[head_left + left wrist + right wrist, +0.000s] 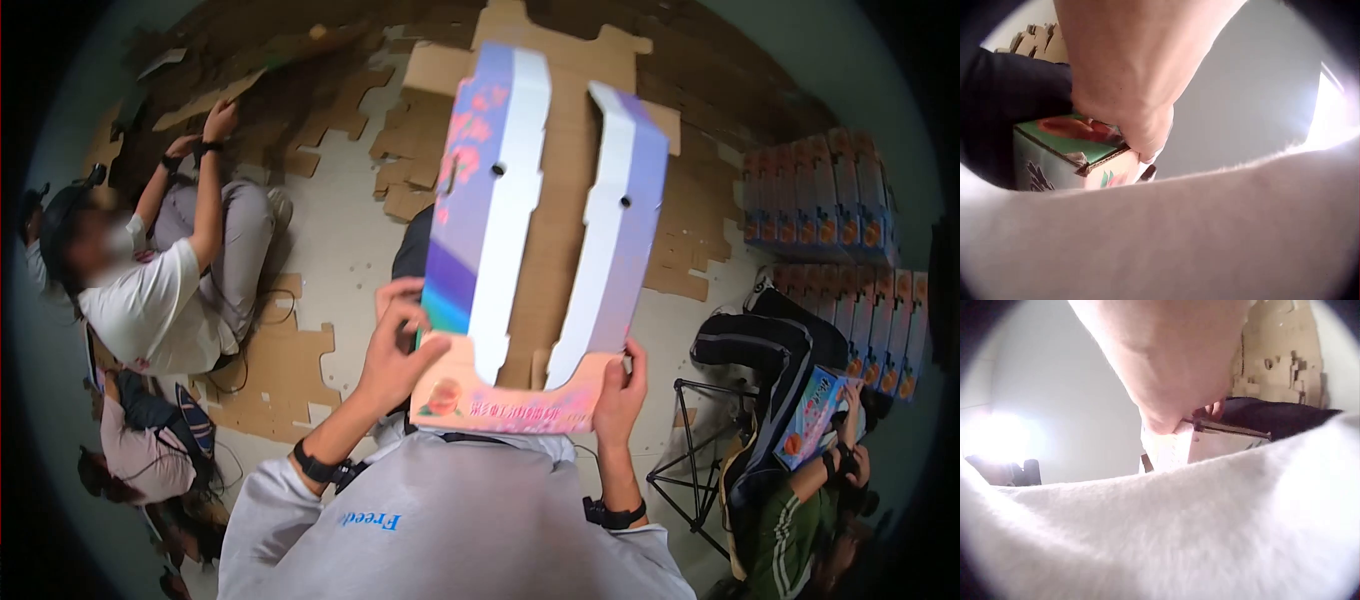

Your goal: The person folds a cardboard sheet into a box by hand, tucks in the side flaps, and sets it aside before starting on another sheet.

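A long printed cardboard box (450,240) in pink, purple and blue lies in front of me. Its white-edged side flaps lean inward over the brown inside, and each has a round hole. My left hand (390,350) grips the near left corner, thumb over the orange-pink end panel (510,405) and fingers along the side. At the near right corner my right hand (620,395) holds the same panel's edge. In the left wrist view the green-printed box corner (1079,134) looks slightly torn beside the hand. The right wrist view shows only part of the box (1222,440).
Flattened cardboard sheets (690,200) cover much of the floor. Several finished-looking boxes (820,190) stand in rows at the right. A seated person (160,290) is at the left; another at the right holds a blue box (812,418) near a black folding stool frame (690,460).
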Action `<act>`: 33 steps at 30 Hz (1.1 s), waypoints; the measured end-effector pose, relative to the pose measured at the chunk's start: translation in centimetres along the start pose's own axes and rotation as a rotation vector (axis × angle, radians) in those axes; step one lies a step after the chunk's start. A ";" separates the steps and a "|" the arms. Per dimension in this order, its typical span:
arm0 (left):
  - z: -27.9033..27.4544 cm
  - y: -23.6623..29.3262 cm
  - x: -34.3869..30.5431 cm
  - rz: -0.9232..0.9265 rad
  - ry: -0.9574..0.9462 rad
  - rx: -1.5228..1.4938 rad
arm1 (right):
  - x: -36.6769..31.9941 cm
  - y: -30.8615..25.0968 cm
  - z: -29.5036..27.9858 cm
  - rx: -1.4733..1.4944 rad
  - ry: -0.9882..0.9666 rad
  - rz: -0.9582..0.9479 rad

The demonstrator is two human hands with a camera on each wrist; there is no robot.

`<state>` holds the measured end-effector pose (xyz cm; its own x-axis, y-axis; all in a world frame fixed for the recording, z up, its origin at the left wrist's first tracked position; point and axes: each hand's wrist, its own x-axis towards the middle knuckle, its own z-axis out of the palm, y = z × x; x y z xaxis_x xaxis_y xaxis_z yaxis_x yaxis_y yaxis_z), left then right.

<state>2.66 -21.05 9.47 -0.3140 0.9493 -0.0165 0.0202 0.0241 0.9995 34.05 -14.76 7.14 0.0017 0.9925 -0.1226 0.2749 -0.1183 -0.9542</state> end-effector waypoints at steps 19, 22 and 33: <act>2.6 4.4 1.7 0.989 -0.673 1.105 | 0.4 -7.4 3.9 -0.696 -0.509 -1.134; 2.8 4.1 2.3 0.974 -0.707 1.123 | 0.8 -7.7 4.1 -0.558 -0.510 -1.084; 4.6 11.4 13.6 0.721 -0.044 1.000 | 13.4 -17.7 4.5 -0.600 -0.021 -0.873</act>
<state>2.94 -6.39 20.50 0.1017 0.8545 0.5094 0.8989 -0.2983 0.3208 24.86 0.48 21.17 -0.4405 0.7244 0.5303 0.6024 0.6764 -0.4238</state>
